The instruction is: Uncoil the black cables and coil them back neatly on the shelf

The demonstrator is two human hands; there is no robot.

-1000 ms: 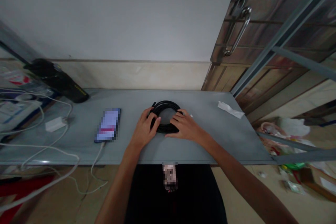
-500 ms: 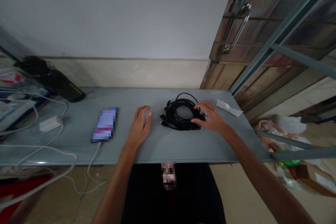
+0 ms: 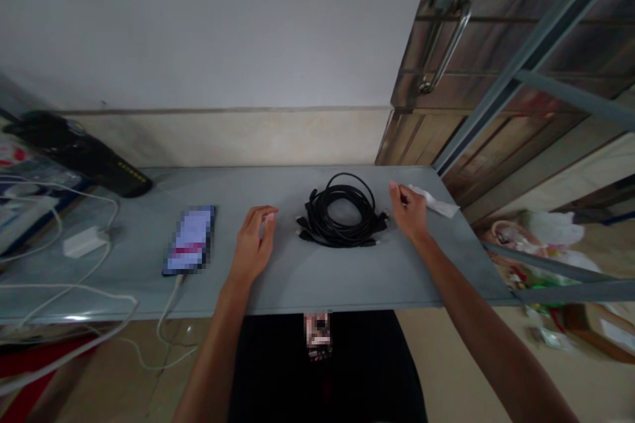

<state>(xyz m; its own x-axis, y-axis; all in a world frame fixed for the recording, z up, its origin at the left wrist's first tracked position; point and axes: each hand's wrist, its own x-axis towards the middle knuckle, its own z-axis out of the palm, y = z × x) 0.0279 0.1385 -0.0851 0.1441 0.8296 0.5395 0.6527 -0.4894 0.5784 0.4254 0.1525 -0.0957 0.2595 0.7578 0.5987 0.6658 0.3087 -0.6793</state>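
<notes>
A coil of black cables (image 3: 342, 215) lies on the grey tabletop (image 3: 327, 284), its several plug ends sticking out at both sides. To the left of it, apart from the coil, is my left hand (image 3: 254, 241). Its fingers bend loosely, with a gap between thumb and fingertips, and nothing is in it. My right hand (image 3: 411, 211) is just right of the coil, not touching it. Its fingers are curled in, and I see nothing held in them. A crumpled white strip (image 3: 441, 207), like paper, lies right behind that hand, which covers part of it.
At the left lie a phone (image 3: 191, 238) with a white cable, a white adapter (image 3: 85, 242) and a black bottle (image 3: 94, 155). A wall (image 3: 238, 135) borders the far edge. A metal frame (image 3: 496, 99) rises at the right, with bags (image 3: 553, 234) beyond it.
My right hand has let go of the cable coil, moved right towards the white strip, and curled its fingers. My left hand has shifted slightly left. The view has moved a little.
</notes>
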